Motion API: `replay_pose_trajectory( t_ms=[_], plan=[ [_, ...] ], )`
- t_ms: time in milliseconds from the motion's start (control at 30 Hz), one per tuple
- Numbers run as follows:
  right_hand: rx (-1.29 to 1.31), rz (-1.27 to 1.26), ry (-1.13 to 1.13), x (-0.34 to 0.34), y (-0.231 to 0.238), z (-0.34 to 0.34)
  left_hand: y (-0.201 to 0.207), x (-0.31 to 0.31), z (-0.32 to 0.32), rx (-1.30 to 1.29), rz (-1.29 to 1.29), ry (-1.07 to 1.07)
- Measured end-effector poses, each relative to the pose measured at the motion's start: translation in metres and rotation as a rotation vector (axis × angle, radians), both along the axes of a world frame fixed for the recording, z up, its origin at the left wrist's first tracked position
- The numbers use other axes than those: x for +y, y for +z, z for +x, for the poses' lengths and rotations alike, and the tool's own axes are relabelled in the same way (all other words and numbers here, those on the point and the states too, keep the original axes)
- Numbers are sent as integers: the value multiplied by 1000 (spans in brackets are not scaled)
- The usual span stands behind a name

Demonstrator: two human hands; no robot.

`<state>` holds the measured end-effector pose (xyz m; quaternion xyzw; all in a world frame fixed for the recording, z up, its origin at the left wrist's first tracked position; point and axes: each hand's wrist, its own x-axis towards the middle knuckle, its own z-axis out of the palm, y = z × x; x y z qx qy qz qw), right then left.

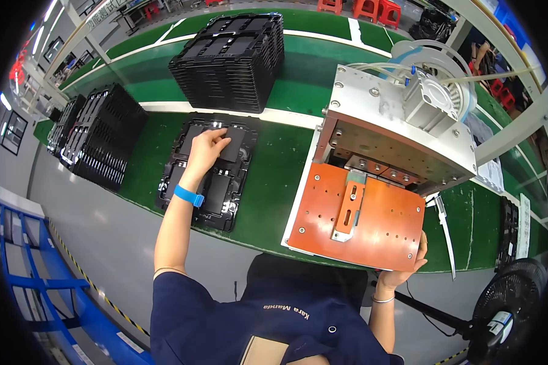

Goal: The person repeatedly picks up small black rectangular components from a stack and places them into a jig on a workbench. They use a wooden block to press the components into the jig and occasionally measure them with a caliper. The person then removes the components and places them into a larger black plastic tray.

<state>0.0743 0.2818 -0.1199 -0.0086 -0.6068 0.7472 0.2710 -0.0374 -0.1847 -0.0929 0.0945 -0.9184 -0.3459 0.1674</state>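
Observation:
My left hand (207, 151), with a blue band on its wrist, reaches over a black plastic tray (178, 163). Its thumb and fingers are bent together at the edge of a flat black rectangular piece (233, 143) in the tray's far right compartment. Another dark flat piece (218, 190) lies in the near part of the tray. At the front right corner of a press machine's orange base plate (383, 225), my right hand (406, 274) has its fingers curled along the side edge. Part of that hand is hidden by the plate. A narrow slotted fixture (349, 207) is fixed on the plate.
A tall stack of black trays (225, 73) stands behind the open tray, with more stacks (97, 137) at the left. The machine's metal head (402, 115) overhangs the plate. A black fan (508, 304) stands at the right, a blue rack (49, 283) at lower left.

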Motion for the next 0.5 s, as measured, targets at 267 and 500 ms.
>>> replay_pose_trajectory(
  t_ms=[267,500],
  plan=[
    [24,-16,46,11,-11,-5,25,-18,12,54,-294,278],
    [-29,149,-9,13,-11,-20,13,-25,-13,-255,-428,312]
  ],
)
